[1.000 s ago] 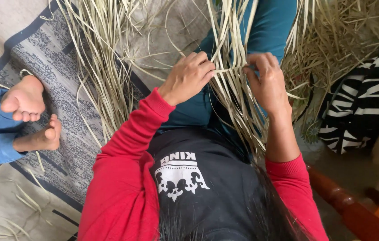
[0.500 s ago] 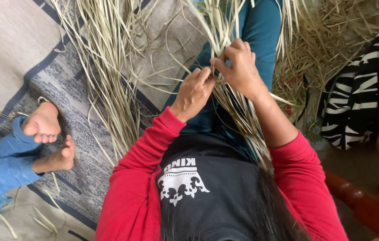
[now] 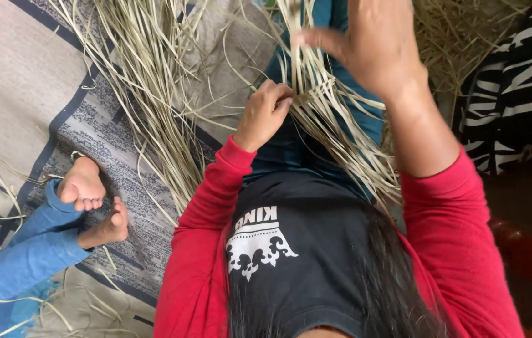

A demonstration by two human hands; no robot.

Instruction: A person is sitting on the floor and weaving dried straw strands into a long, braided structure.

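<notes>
Head view: a sheaf of pale dried leaf strips lies across the person's lap, over teal trousers. Its long axis runs from the top of the frame, near the raised hand, down and to the right toward the red sleeve, with the loose ends fanning out by the right forearm. The strips are thin, flat and straw-coloured, some bent or kinked, and where the left hand meets them a few cross one another.

The left hand has its fingers curled and pressed together, pinching strips at that crossing point. The right hand is lifted above the sheaf, thumb stretched out to the left; a few strips pass just beside the thumb, but whether the fingers close on any strip cannot be told.

To the left, a larger loose heap of the same strips spreads over a grey and blue patterned mat. On the mat rest another person's two bare feet in blue trousers. At far right lies a black and white striped cloth.
</notes>
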